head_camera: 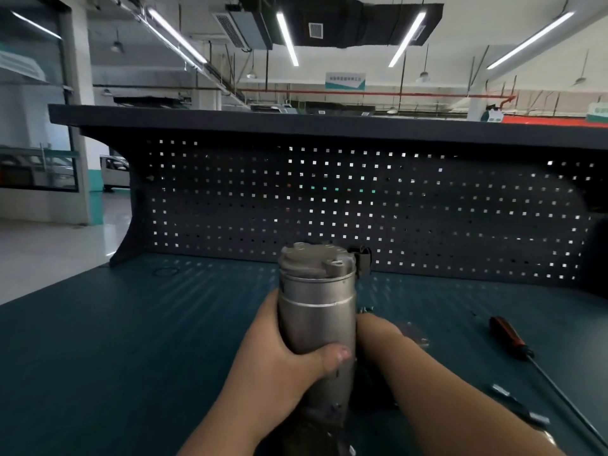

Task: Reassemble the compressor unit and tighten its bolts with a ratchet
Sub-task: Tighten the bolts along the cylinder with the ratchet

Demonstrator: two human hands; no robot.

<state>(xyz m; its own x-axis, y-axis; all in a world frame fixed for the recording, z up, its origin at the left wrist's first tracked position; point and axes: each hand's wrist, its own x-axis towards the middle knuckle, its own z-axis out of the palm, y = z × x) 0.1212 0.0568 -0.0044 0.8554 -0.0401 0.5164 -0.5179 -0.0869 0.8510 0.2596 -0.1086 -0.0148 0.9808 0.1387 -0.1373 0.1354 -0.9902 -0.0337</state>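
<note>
The compressor unit [317,301] is a grey metal cylinder, held upright and tilted slightly above the teal bench top in the middle of the view. Its end cap with bolt lugs faces up and away, and a black connector sticks out at its upper right. My left hand [283,350] grips the cylinder's lower body, thumb across the front. My right hand [378,334] is against the cylinder's right side; its fingers are hidden behind the body. Several small bolts [366,310] lie on the bench just right of the cylinder. A long metal tool [516,404] lies at the lower right.
A screwdriver [510,337] with a red and black handle lies on the right of the bench [131,340]. A black O-ring [165,270] rests at the back left. A flat metal part [414,334] shows behind my right hand. A dark pegboard [329,199] walls the bench's back.
</note>
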